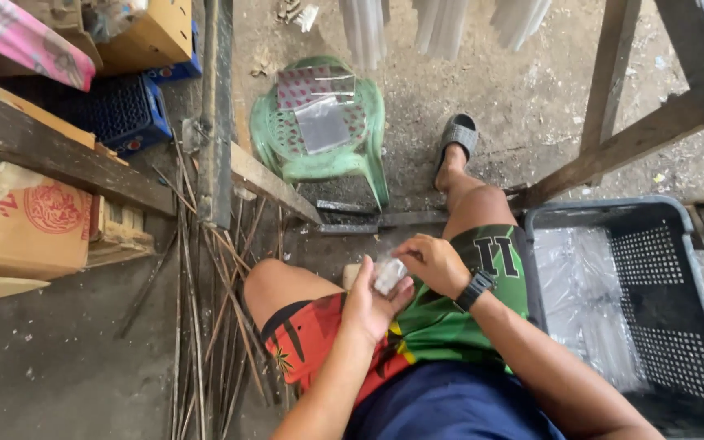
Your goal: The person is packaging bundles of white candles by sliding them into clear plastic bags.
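I sit with my knees apart, in green, red and black shorts. My left hand [368, 305] is cupped above my lap and holds a small clear plastic packet [388, 275]. My right hand [433, 262], with a black watch on its wrist, pinches the same packet from the right. Both hands meet over my lap, between my thighs. What is inside the packet is too small to tell.
A green plastic chair [319, 155] in front of me carries clear plastic bags [323, 124]. A dark perforated crate [662, 310] with clear plastic in it stands at my right. Wooden beams [59, 155], thin sticks [205, 310], cardboard boxes [30, 228] and a blue crate [136, 114] fill the left.
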